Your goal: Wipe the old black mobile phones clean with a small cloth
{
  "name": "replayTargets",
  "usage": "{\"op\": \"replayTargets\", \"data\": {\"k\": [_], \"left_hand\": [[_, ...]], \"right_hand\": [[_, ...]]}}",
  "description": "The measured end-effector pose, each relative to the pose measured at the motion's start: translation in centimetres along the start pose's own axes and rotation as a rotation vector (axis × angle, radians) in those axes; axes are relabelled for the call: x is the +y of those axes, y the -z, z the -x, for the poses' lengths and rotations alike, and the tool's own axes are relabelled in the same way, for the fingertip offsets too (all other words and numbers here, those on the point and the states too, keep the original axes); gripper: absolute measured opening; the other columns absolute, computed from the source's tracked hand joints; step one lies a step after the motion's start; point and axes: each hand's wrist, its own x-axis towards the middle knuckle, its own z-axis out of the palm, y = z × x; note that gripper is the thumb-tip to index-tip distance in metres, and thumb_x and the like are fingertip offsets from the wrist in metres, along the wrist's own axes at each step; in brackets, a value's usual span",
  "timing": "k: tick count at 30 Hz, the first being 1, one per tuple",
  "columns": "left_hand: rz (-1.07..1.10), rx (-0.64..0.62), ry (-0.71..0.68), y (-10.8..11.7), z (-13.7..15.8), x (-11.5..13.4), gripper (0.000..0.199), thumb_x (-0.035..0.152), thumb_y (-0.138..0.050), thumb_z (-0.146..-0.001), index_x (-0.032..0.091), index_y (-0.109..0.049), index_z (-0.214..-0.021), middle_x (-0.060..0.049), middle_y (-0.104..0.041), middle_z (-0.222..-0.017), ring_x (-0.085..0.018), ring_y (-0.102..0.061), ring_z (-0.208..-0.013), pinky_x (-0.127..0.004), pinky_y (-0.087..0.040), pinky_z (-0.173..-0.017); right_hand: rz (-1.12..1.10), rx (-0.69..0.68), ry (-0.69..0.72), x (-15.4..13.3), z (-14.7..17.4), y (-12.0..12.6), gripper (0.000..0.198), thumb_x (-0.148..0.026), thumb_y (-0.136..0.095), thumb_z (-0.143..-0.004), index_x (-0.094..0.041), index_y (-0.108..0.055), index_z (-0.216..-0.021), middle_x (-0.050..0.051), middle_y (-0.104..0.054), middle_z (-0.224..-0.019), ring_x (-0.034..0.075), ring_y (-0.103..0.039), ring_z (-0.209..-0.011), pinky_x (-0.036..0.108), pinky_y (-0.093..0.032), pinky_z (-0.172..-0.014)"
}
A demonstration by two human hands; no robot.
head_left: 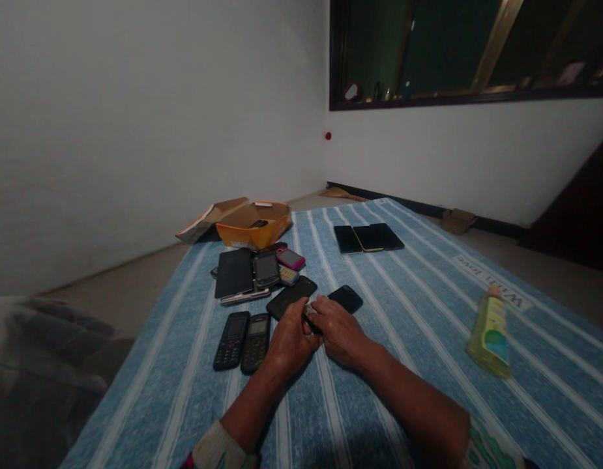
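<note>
The orange cardboard box is at the far left of the blue-and-white striped cloth, its flap folded out to the left. In front of the box, a flat black rectangular device lies on a pile with a dark grey phone and a pink-edged phone. Nearer, two black keypad phones lie side by side. A black slab-shaped phone lies just beyond the left hand. The left hand and the right hand are together at the centre, fingers closed on a small grey-and-dark object; the fingers cover most of it. A rounded black phone lies just beyond the right hand. Farther back, flat black devices lie in a row. A clear bottle of yellow-green liquid is at the right.
</note>
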Motion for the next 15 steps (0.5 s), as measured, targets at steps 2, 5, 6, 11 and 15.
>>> {"op": "replayTargets", "data": {"k": [2,5,6,11,15], "left_hand": [[-0.006,0.000,-0.009,0.0,0.0,-0.1,0.069,0.013,-0.066,-0.061,0.013,-0.048,-0.128,-0.008,-0.061,-0.107,-0.017,-0.060,-0.075,-0.035,-0.054,-0.075],[0.001,0.015,-0.032,-0.1,0.0,-0.3,0.067,0.014,-0.066,-0.062,0.012,-0.048,-0.127,-0.012,-0.060,-0.115,-0.019,-0.061,-0.083,-0.037,-0.053,-0.080],[0.004,0.014,-0.033,-0.1,0.0,-0.4,0.067,0.014,-0.066,-0.063,0.012,-0.048,-0.127,-0.012,-0.059,-0.115,-0.019,-0.061,-0.082,-0.037,-0.053,-0.080],[-0.001,0.004,0.007,-0.2,0.1,-0.3,0.070,0.014,-0.070,-0.060,0.014,-0.049,-0.127,-0.007,-0.060,-0.106,-0.014,-0.058,-0.070,-0.032,-0.052,-0.069],[0.003,0.001,0.032,-0.1,0.2,0.2,0.072,0.012,-0.072,-0.057,0.014,-0.050,-0.126,-0.005,-0.059,-0.102,-0.013,-0.057,-0.068,-0.030,-0.049,-0.066]], "right_hand": [[0.022,0.010,-0.016,-0.3,0.1,-0.3,0.024,-0.011,-0.046,-0.093,-0.013,-0.064,-0.108,0.013,-0.061,-0.118,0.024,-0.045,-0.123,0.041,-0.035,-0.107],[0.028,0.018,-0.013,-0.7,0.6,-0.6,0.029,-0.008,-0.044,-0.093,-0.012,-0.063,-0.115,0.015,-0.060,-0.124,0.024,-0.042,-0.129,0.042,-0.032,-0.111],[0.026,0.021,-0.015,-0.7,0.8,-0.6,0.031,-0.008,-0.044,-0.092,-0.012,-0.062,-0.117,0.015,-0.060,-0.125,0.024,-0.043,-0.128,0.041,-0.032,-0.111],[0.093,0.063,-0.156,0.5,1.1,0.1,0.034,-0.006,-0.045,-0.090,-0.012,-0.061,-0.119,0.015,-0.060,-0.123,0.026,-0.045,-0.127,0.042,-0.035,-0.110],[0.200,0.098,-0.354,1.8,1.3,0.9,0.034,-0.003,-0.039,-0.090,-0.011,-0.065,-0.110,0.018,-0.063,-0.112,0.028,-0.052,-0.118,0.045,-0.042,-0.102]]}}
